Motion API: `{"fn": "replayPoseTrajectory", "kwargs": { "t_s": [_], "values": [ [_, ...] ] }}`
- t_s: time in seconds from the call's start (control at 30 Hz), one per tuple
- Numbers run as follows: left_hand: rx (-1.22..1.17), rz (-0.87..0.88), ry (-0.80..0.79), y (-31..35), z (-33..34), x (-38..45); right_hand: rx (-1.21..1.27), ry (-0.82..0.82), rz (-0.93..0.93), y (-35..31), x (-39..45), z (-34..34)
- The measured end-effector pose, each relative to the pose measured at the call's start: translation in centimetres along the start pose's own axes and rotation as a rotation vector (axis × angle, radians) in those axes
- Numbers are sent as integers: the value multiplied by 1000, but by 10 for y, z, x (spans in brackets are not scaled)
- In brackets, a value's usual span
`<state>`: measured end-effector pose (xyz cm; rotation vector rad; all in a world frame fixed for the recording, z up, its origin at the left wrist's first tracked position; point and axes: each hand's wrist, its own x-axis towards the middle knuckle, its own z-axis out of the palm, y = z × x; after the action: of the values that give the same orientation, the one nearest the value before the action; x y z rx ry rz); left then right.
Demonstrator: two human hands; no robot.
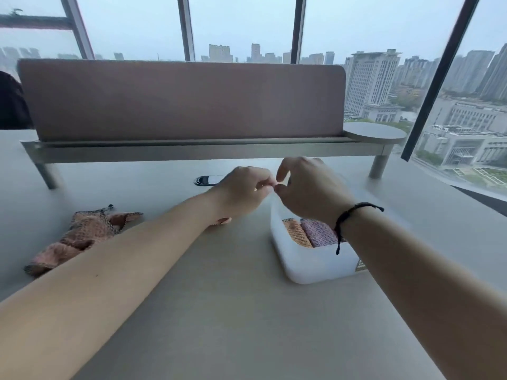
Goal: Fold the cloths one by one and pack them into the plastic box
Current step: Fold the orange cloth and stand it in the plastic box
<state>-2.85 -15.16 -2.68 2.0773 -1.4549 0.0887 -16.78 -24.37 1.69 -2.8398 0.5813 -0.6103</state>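
Both hands are hovering above the pale tabletop (219, 311), meeting just past the far end of the plastic box (315, 266). The left hand (241, 192) is curling its fingers (264, 183) inward, pinched tips pointing right, and the right hand (310, 187) is facing it with thumb and forefinger bent toward the same spot. The fingertips of the two hands are nearly touching; something small and pale seems to be pinched between them, but blur is making it impossible to tell what, or whether either hand is truly gripping it. A black cord bracelet (354, 215) is circling the right wrist.

The translucent white box is sitting on the tabletop under the right forearm, holding two folded cloths side by side: an orange cloth (297, 234) on the left and a pink-purple cloth (318, 233) to its right. A crumpled pink cloth (82, 237) is lying unfolded on the tabletop well to the left, partly behind the left forearm. A sliver of another pinkish cloth (223, 221) is peeking out beneath the left wrist
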Motion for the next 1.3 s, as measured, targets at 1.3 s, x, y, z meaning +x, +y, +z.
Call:
{"fn": "replayPoseTrajectory", "kwargs": {
  "t_s": [1.3],
  "values": [
    [-247, -296, 554, -58, -100, -193, 402, 352, -121, -91, -53, 124]
  ]
}}
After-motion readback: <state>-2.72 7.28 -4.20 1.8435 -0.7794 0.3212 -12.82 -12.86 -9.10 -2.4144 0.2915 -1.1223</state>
